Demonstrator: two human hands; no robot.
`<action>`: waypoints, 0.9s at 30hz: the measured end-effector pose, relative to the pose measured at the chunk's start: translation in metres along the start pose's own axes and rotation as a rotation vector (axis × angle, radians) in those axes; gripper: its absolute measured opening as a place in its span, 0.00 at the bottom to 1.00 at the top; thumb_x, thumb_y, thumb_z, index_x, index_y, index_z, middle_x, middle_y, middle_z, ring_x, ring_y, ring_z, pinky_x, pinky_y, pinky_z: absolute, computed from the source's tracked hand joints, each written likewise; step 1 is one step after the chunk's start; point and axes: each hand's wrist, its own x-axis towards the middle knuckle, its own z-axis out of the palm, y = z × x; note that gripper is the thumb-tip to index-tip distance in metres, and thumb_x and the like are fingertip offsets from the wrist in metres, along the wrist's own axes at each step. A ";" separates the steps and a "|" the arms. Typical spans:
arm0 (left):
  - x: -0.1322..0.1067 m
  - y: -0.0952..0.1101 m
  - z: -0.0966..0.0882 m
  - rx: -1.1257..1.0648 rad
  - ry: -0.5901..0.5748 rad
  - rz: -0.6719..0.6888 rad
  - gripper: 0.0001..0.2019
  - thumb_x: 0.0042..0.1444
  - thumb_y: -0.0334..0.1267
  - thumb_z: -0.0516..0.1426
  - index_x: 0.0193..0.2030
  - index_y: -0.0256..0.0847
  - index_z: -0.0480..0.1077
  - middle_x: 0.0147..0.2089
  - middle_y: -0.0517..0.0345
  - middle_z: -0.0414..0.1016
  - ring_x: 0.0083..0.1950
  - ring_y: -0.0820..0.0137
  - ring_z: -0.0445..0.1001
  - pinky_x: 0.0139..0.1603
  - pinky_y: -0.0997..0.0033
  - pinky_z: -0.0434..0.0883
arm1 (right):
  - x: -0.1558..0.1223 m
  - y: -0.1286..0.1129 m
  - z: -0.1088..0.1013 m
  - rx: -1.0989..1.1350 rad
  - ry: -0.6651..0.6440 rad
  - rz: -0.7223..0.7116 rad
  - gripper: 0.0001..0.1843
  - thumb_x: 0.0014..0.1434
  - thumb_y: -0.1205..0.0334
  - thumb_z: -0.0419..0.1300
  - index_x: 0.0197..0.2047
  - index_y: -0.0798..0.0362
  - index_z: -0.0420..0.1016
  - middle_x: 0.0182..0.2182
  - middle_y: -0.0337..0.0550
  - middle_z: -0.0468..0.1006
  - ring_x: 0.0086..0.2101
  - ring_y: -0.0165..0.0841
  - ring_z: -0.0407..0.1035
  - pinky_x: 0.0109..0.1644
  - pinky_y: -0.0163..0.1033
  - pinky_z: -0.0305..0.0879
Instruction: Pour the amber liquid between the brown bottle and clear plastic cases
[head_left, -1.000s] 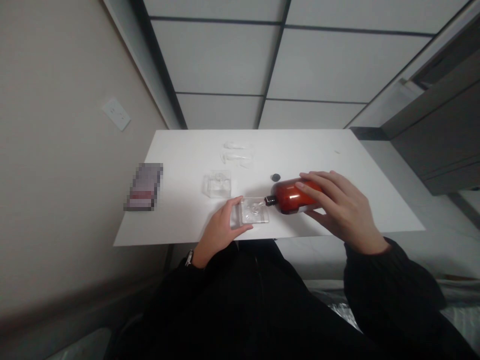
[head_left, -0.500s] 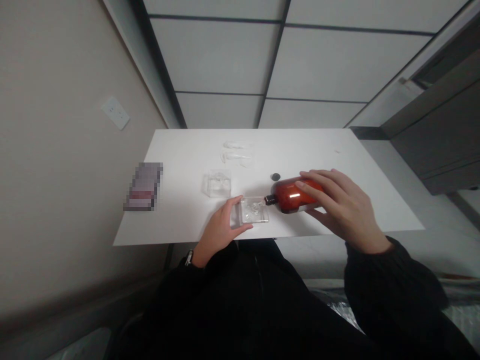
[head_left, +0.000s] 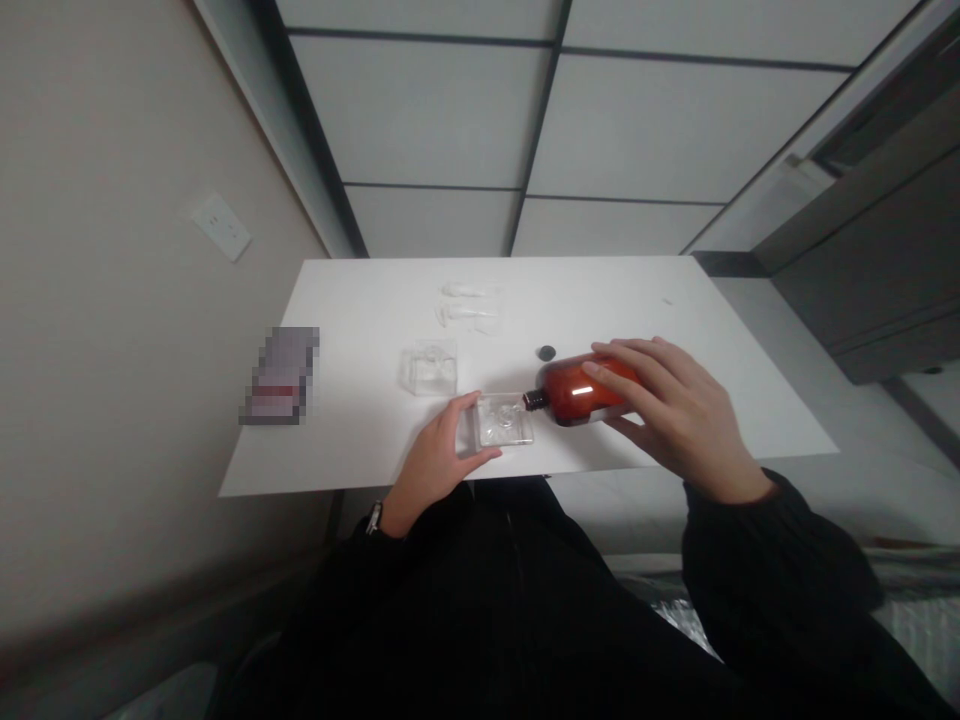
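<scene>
My right hand [head_left: 675, 415] is wrapped round an amber-brown bottle [head_left: 574, 391], which lies tipped on its side with its dark neck pointing left. The neck hangs over a small clear square container [head_left: 505, 420] near the front edge of the white table [head_left: 360, 330]. My left hand [head_left: 439, 460] grips that container's left side between thumb and fingers. Both sleeves are black.
A second clear container [head_left: 429, 366] stands behind the first. Clear plastic pieces [head_left: 466, 305] lie farther back. A small dark cap [head_left: 547, 352] rests behind the bottle. A blurred box [head_left: 279, 375] sits at the table's left side. A wall runs along the left.
Hands, bottle and container keep the same pose; the whole view has only shifted slightly to the left.
</scene>
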 end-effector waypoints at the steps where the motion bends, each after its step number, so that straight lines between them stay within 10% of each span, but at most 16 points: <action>1: 0.000 0.000 0.000 0.000 0.002 0.002 0.35 0.59 0.43 0.71 0.69 0.46 0.62 0.71 0.45 0.72 0.72 0.50 0.72 0.72 0.46 0.71 | 0.000 0.000 0.000 -0.006 -0.003 -0.001 0.43 0.65 0.72 0.66 0.78 0.44 0.56 0.65 0.57 0.77 0.60 0.55 0.73 0.61 0.67 0.74; 9: 0.001 -0.004 0.002 -0.010 0.005 -0.006 0.36 0.59 0.44 0.71 0.70 0.47 0.61 0.71 0.44 0.71 0.72 0.49 0.72 0.72 0.42 0.69 | -0.005 -0.004 0.011 0.094 -0.021 0.094 0.38 0.62 0.68 0.67 0.73 0.47 0.64 0.63 0.54 0.79 0.58 0.52 0.75 0.56 0.58 0.78; 16: -0.003 -0.005 0.003 -0.002 0.032 0.138 0.43 0.58 0.44 0.71 0.74 0.46 0.54 0.76 0.41 0.63 0.77 0.51 0.64 0.78 0.43 0.62 | -0.026 -0.012 0.049 0.550 0.218 0.502 0.40 0.55 0.49 0.76 0.67 0.48 0.68 0.57 0.54 0.81 0.53 0.49 0.80 0.55 0.55 0.79; 27: 0.036 0.058 -0.030 0.587 -0.280 0.307 0.42 0.60 0.42 0.68 0.77 0.44 0.54 0.74 0.39 0.68 0.72 0.48 0.71 0.72 0.45 0.68 | -0.051 -0.003 0.096 0.966 0.467 0.746 0.45 0.48 0.49 0.77 0.63 0.51 0.64 0.59 0.59 0.79 0.56 0.50 0.77 0.61 0.56 0.73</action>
